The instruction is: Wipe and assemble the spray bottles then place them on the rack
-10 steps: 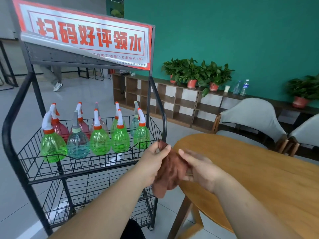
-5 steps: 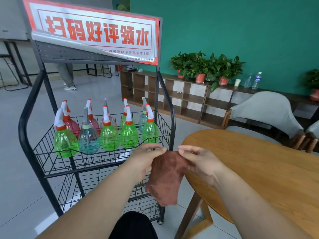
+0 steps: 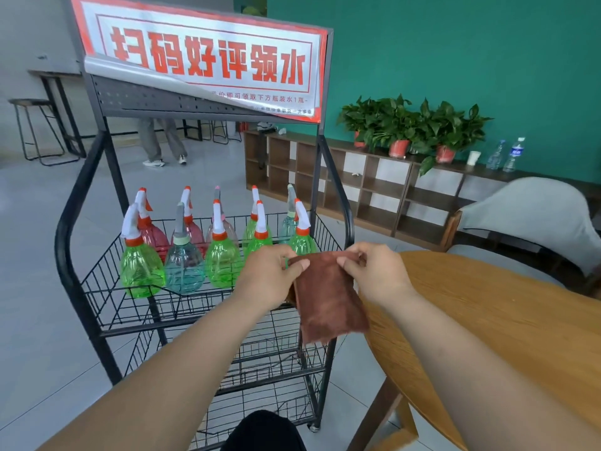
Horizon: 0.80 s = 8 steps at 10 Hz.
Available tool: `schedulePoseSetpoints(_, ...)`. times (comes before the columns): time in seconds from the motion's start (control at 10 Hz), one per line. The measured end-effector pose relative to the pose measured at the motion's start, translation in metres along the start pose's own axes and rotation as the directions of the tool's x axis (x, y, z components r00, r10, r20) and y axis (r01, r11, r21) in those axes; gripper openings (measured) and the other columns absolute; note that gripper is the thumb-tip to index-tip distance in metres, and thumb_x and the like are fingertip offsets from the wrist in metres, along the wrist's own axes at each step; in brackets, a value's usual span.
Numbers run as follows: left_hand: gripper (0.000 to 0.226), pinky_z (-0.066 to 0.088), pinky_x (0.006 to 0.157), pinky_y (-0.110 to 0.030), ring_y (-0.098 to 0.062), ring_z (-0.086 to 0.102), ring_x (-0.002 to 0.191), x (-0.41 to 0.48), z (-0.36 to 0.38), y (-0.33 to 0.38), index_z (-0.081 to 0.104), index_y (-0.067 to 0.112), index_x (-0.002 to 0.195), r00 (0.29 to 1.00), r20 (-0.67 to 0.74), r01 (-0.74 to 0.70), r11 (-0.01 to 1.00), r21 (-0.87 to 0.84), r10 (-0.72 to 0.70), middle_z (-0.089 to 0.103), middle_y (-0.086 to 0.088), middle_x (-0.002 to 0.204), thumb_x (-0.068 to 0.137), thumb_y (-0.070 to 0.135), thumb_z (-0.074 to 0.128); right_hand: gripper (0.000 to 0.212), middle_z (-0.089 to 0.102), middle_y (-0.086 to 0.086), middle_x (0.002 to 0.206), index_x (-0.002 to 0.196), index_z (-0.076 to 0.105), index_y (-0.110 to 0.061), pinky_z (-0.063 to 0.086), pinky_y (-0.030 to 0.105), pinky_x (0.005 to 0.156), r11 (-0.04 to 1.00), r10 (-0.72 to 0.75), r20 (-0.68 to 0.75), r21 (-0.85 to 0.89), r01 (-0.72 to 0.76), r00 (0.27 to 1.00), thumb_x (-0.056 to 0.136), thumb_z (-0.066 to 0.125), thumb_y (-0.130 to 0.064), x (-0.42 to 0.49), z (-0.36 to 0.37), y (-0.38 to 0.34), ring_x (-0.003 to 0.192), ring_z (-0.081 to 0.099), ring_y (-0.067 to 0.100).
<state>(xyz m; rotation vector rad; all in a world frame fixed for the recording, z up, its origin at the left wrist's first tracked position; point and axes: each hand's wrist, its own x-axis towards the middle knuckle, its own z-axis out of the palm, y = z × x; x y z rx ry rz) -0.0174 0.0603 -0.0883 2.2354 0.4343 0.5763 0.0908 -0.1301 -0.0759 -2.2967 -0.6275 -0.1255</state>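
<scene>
The translucent plastic spray bottles (image 3: pixel 183 268), green, red and pale blue-green, stand upright in two close rows in the top basket of the black wire rack (image 3: pixel 66 255). Each one I can make out has its white trigger head fitted. All the bottles in view are in that basket, and neither hand holds one.

The fuzzy brown cloth (image 3: pixel 328 301) hangs in front of the rack's right corner, between the basket and the round wooden table (image 3: pixel 504 320) that stands just beside it. It hangs as one flat panel from its top edge, with the lower edge free.

The left hand (image 3: pixel 270 275) pinches the cloth's upper left corner between the thumb and curled fingers. The right hand (image 3: pixel 377 275) pinches the upper right corner the same way. The hands are level and near each other, with the top edge of the cloth stretched between them.

The step looks like squaring up the cloth, either to fold it away or to ready it for more wiping. With the bottles racked and capped, the task seems nearly or fully done. I cannot tell whether more bottles wait out of view.

If wiping goes on, one hand would need to let go of its corner and lift a bottle by the neck over the basket's wire rim, without tipping the close-packed neighbours.

A red-and-white printed sign (image 3: pixel 208 56) tops the rack.
</scene>
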Motion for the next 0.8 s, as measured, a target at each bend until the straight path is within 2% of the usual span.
schedulePoseSetpoints(0.1, 0.028, 0.033, 0.055, -0.031, -0.015, 0.053, 0.060, 0.025, -0.003, 0.003, 0.069, 0.026, 0.079, 0.997, -0.080, 0.013, 0.997, 0.079, -0.006, 0.050, 0.007, 0.060, 0.097, 0.045, 0.077, 0.016, 0.070, -0.009, 0.073, 0.088, 0.071, -0.033, 0.058, 0.035, 0.069, 0.992, -0.016, -0.105, -0.129, 0.002, 0.994, 0.098, 0.075, -0.045, 0.018, 0.008, -0.011, 0.080, 0.071, 0.020)
schedulePoseSetpoints(0.2, 0.025, 0.041, 0.063, -0.032, -0.024, 0.062, 0.077, 0.042, 0.003, 0.000, 0.069, 0.027, 0.086, 0.994, -0.109, 0.046, 0.979, 0.200, -0.024, 0.054, 0.010, 0.069, 0.099, 0.048, 0.074, 0.020, 0.067, -0.007, 0.080, 0.094, 0.068, -0.029, 0.054, 0.033, 0.066, 0.932, -0.097, -0.169, -0.361, 0.030, 0.981, 0.102, 0.067, -0.047, 0.025, 0.021, -0.014, 0.086, 0.071, 0.027)
schedulePoseSetpoints(0.3, 0.022, 0.042, 0.066, -0.032, -0.022, 0.058, 0.084, 0.053, 0.012, -0.004, 0.070, 0.027, 0.095, 0.989, -0.145, 0.071, 0.946, 0.315, -0.026, 0.056, 0.008, 0.081, 0.100, 0.049, 0.072, 0.021, 0.069, -0.002, 0.099, 0.109, 0.063, -0.026, 0.046, 0.032, 0.063, 0.838, -0.186, -0.169, -0.541, 0.067, 0.968, 0.106, 0.060, -0.046, 0.031, 0.034, -0.009, 0.088, 0.072, 0.029)
schedulePoseSetpoints(0.4, 0.021, 0.045, 0.070, -0.032, -0.026, 0.064, 0.091, 0.059, 0.021, -0.010, 0.070, 0.026, 0.102, 0.989, -0.143, 0.100, 0.911, 0.401, -0.046, 0.064, 0.005, 0.093, 0.099, 0.047, 0.073, 0.030, 0.069, 0.003, 0.091, 0.109, 0.064, -0.018, 0.035, 0.029, 0.049, 0.751, -0.309, -0.134, -0.642, 0.155, 0.942, 0.088, 0.084, -0.026, 0.032, 0.043, -0.004, 0.061, 0.070, 0.031)
schedulePoseSetpoints(0.5, 0.010, 0.051, 0.073, -0.034, -0.028, 0.070, 0.098, 0.062, 0.025, -0.016, 0.070, 0.025, 0.104, 0.993, -0.096, 0.110, 0.884, 0.454, -0.075, 0.072, 0.001, 0.102, 0.099, 0.033, 0.073, 0.048, 0.059, 0.005, 0.066, 0.077, 0.068, -0.013, 0.022, 0.021, 0.042, 0.698, -0.372, -0.072, -0.678, 0.228, 0.925, 0.041, 0.095, 0.002, 0.034, 0.046, -0.003, 0.034, 0.054, 0.025)
schedulePoseSetpoints(0.6, 0.005, 0.050, 0.070, -0.034, -0.028, 0.070, 0.093, 0.065, 0.026, -0.023, 0.069, 0.026, 0.101, 0.990, -0.085, 0.136, 0.886, 0.444, -0.110, 0.073, 0.000, 0.100, 0.099, 0.022, 0.067, 0.045, 0.055, 0.001, 0.056, 0.067, 0.063, -0.017, 0.032, 0.023, 0.035, 0.688, -0.342, -0.007, -0.683, 0.245, 0.940, 0.043, 0.098, -0.003, 0.038, 0.056, 0.008, 0.033, 0.055, 0.026)
schedulePoseSetpoints(0.7, 0.008, 0.050, 0.068, -0.034, -0.028, 0.066, 0.088, 0.066, 0.025, -0.022, 0.069, 0.025, 0.099, 0.989, -0.099, 0.145, 0.888, 0.436, -0.112, 0.072, 0.000, 0.097, 0.102, 0.020, 0.063, 0.026, 0.068, 0.001, 0.068, 0.086, 0.068, -0.021, 0.045, 0.031, 0.046, 0.607, -0.297, 0.114, -0.744, 0.280, 0.948, 0.079, 0.092, -0.031, 0.030, 0.048, 0.000, 0.057, 0.070, 0.031)
schedulePoseSetpoints(0.8, 0.012, 0.044, 0.066, -0.032, -0.026, 0.061, 0.084, 0.059, 0.025, -0.015, 0.069, 0.024, 0.097, 0.992, -0.107, 0.112, 0.896, 0.431, -0.072, 0.071, 0.001, 0.094, 0.105, 0.027, 0.060, 0.021, 0.073, 0.011, 0.109, 0.126, 0.058, -0.019, 0.043, 0.037, 0.068, 0.702, -0.135, 0.231, -0.664, 0.257, 0.964, 0.110, 0.052, -0.031, 0.024, 0.041, -0.004, 0.100, 0.073, 0.041)
